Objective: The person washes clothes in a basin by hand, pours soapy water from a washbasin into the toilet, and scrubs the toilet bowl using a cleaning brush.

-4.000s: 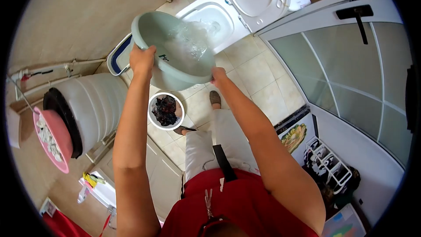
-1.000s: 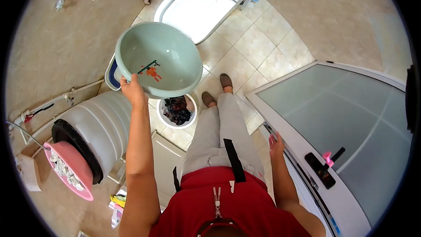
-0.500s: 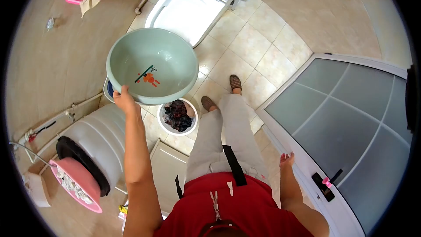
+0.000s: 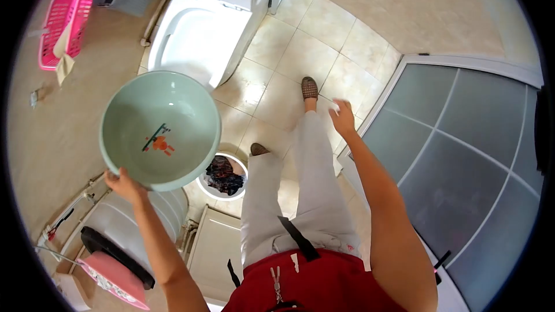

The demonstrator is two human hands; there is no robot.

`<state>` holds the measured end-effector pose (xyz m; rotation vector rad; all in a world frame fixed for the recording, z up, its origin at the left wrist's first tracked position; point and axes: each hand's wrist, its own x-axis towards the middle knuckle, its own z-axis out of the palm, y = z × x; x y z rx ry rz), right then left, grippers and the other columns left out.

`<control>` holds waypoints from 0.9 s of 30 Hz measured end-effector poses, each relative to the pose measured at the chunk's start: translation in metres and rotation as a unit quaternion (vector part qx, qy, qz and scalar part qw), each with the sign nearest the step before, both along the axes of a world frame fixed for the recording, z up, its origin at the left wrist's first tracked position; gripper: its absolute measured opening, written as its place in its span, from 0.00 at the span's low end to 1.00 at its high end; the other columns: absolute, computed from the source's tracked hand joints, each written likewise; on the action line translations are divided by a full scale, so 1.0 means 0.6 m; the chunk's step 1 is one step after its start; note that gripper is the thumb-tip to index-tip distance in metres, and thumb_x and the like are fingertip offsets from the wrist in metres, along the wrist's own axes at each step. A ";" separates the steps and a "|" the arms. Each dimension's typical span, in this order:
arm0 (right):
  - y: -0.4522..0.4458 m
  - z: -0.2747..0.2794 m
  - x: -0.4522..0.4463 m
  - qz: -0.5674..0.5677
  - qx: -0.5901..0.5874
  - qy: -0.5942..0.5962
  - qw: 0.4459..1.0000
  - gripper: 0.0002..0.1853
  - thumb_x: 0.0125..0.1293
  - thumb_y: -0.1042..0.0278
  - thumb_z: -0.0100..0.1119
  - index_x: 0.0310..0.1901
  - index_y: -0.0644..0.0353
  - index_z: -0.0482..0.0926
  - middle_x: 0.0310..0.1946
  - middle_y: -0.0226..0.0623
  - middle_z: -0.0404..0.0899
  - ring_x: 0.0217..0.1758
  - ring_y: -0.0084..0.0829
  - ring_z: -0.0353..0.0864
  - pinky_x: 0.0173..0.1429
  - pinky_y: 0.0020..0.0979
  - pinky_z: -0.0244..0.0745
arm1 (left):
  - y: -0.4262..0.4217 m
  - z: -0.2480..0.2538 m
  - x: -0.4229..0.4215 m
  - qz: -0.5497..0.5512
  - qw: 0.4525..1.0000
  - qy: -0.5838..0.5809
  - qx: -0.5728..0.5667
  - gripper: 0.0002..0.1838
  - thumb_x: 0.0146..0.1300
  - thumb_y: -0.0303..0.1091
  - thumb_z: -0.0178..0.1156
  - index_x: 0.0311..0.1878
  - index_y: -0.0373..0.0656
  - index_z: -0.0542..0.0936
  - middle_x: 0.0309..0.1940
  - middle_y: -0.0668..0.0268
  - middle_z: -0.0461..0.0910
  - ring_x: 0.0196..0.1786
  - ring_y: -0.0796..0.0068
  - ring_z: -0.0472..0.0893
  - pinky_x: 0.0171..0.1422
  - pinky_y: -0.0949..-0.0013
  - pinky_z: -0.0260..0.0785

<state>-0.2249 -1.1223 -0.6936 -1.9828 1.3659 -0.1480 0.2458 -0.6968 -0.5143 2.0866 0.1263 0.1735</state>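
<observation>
The left hand (image 4: pixel 124 188) grips the pale green basin (image 4: pixel 188 138) at its near left rim, thumb over the edge and the other fingers largely hidden beneath. The basin is held clear of the floor, its inside and printed orange figure (image 4: pixel 159 144) facing the camera; in the view it lies between the toilet (image 4: pixel 199 40) and the white plastic barrel (image 4: pixel 124 216), overlapping parts of both. Four seconds earlier, both hands held the basin tipped toward the toilet bowl with water pouring out; only the left hand now supports it, and the stream has ceased. The right hand (image 4: pixel 343 117), low beside the door (image 4: pixel 457 133) half a second ago, is now raised forward; its fingers are parted and slightly bent, holding nothing. The basin now appears farther left in the view. The white bucket (image 4: pixel 222 198) remains on the tiled floor (image 4: pixel 295 52) with dark wet-looking cloth (image 4: pixel 224 176) inside. The right shoe (image 4: pixel 310 88) is now well ahead of the left shoe (image 4: pixel 258 149). The pink wall basket (image 4: pixel 60 29), partly cut off previously, now shows in full
</observation>
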 end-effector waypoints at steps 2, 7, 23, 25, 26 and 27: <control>-0.078 -0.053 0.081 0.028 -0.008 0.017 0.999 0.18 0.58 0.64 0.61 0.51 0.58 0.77 0.51 0.46 0.72 0.55 0.44 0.73 0.55 0.38 0.71 | -0.044 0.037 -0.012 0.006 0.999 0.044 0.014 0.33 0.59 0.18 0.51 0.69 0.43 0.56 0.52 0.57 0.74 0.48 0.67 0.77 0.51 0.67 0.71; -0.248 -0.153 0.248 0.167 -0.055 0.126 0.976 0.21 0.59 0.61 0.60 0.55 0.52 0.75 0.59 0.46 0.67 0.58 0.45 0.71 0.59 0.40 0.72 | -0.069 0.038 -0.011 -0.027 0.992 -0.004 0.123 0.33 0.56 0.14 0.46 0.68 0.44 0.65 0.62 0.59 0.69 0.56 0.68 0.75 0.57 0.70 0.68; -0.551 -0.402 0.551 0.338 -0.218 0.389 0.828 0.32 0.63 0.52 0.56 0.68 0.44 0.61 0.72 0.42 0.50 0.74 0.44 0.48 0.69 0.47 0.60 | 0.042 0.054 -0.073 0.125 0.906 0.181 0.363 0.29 0.63 0.28 0.50 0.69 0.43 0.63 0.67 0.58 0.64 0.65 0.61 0.68 0.67 0.58 0.62; -0.586 -0.427 0.575 0.324 -0.213 0.387 0.837 0.32 0.63 0.52 0.55 0.68 0.44 0.61 0.72 0.42 0.48 0.76 0.44 0.45 0.71 0.46 0.57 | -0.131 0.047 -0.047 0.033 0.940 0.070 0.334 0.37 0.55 0.27 0.57 0.70 0.42 0.60 0.69 0.56 0.60 0.67 0.52 0.64 0.69 0.44 0.58; -0.594 -0.440 0.587 0.332 -0.209 0.394 0.831 0.31 0.64 0.52 0.55 0.68 0.44 0.61 0.72 0.42 0.48 0.76 0.44 0.45 0.71 0.46 0.57 | -0.136 0.041 -0.050 0.031 0.936 0.061 0.346 0.37 0.54 0.26 0.56 0.70 0.42 0.60 0.69 0.55 0.60 0.66 0.52 0.65 0.69 0.46 0.59; -0.605 -0.452 0.599 0.339 -0.205 0.400 0.826 0.31 0.64 0.52 0.54 0.68 0.44 0.60 0.72 0.42 0.48 0.76 0.44 0.45 0.71 0.47 0.57 | -0.142 0.035 -0.053 0.028 0.932 0.050 0.357 0.37 0.53 0.25 0.55 0.70 0.42 0.60 0.69 0.54 0.60 0.66 0.52 0.65 0.69 0.49 0.60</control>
